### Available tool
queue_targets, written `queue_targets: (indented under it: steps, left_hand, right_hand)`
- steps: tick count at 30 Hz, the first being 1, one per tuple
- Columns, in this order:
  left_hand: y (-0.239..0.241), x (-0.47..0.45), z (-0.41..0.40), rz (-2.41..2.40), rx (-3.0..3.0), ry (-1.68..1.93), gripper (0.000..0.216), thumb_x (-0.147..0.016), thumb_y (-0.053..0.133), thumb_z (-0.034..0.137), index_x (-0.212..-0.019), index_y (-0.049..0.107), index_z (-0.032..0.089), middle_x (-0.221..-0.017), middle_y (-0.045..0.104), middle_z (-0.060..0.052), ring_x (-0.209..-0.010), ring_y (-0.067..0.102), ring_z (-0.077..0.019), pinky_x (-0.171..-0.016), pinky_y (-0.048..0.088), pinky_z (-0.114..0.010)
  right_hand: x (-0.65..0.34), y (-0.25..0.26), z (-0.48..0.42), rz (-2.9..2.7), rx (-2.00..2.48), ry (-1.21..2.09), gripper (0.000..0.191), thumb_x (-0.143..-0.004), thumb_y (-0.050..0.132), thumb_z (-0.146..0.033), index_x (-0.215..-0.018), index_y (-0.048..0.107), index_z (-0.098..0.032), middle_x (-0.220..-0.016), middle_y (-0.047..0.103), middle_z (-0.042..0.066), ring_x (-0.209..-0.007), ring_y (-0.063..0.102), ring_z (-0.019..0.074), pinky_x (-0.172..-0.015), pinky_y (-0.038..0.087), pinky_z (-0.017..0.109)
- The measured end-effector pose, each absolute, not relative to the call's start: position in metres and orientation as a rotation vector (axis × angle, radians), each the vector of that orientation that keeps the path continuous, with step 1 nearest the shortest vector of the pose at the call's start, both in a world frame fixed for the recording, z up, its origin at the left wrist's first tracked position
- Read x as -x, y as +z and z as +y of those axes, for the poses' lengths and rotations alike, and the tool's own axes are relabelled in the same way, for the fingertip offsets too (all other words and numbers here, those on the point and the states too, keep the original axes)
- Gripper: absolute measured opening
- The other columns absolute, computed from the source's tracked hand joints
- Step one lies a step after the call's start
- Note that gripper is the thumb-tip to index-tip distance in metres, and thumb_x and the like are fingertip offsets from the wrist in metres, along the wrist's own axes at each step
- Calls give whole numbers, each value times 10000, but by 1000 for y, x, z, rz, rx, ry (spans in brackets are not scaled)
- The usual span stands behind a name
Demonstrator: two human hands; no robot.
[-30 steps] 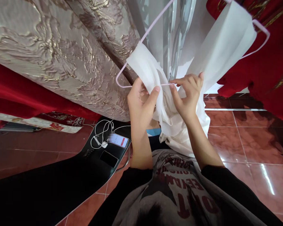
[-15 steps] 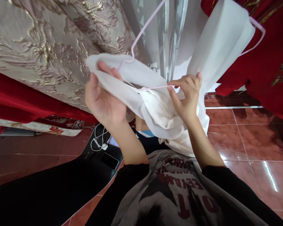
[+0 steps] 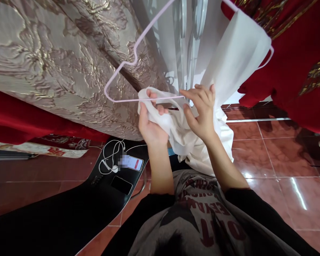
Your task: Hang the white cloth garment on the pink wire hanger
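A thin pink clothes hanger (image 3: 135,57) spans the upper middle, its left corner bare. White cloth (image 3: 236,53), looking like a garment, drapes over its right side and bunches down toward my lap. My left hand (image 3: 154,129) is curled round a loop of this cloth just under the hanger's lower bar, thumb in front and fingertips showing through the loop. At the bar's visible right end, the thumb and index finger of my right hand (image 3: 202,110) close around the bar, with a small gap visible between their tips. Cloth hangs behind that hand.
Embossed beige-gold fabric (image 3: 56,64) hangs at left, red cloth (image 3: 290,67) at right. Grey metal uprights (image 3: 184,42) stand behind. A black seat (image 3: 69,209) bears a lit phone (image 3: 135,163), a dark phone (image 3: 121,185) and white earphones (image 3: 106,165). Red tiles (image 3: 285,153) cover the floor.
My left hand has moved right, toward my right hand, carrying the cloth loop off the hanger's left corner, which is now bare. My right hand has shifted slightly left.
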State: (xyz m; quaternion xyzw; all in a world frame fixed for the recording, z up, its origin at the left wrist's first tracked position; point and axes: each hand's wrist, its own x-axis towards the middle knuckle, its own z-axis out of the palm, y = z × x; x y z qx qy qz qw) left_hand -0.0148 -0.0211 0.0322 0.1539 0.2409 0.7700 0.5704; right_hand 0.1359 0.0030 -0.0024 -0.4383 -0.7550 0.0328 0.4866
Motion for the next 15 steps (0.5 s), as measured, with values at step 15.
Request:
queue_targets:
  steps: [15]
  left_hand:
    - [31, -4, -23, 676, -464, 1844, 343, -1125, 359, 245, -859, 572, 205, -887, 600, -25, -502, 346, -85, -573, 459, -219]
  right_hand:
    - [-221, -18, 25, -1229, 830, 556, 502, -917, 690, -533, -1360, 605, -313, -1273, 666, 50, -1246, 660, 202, -1164, 532, 488]
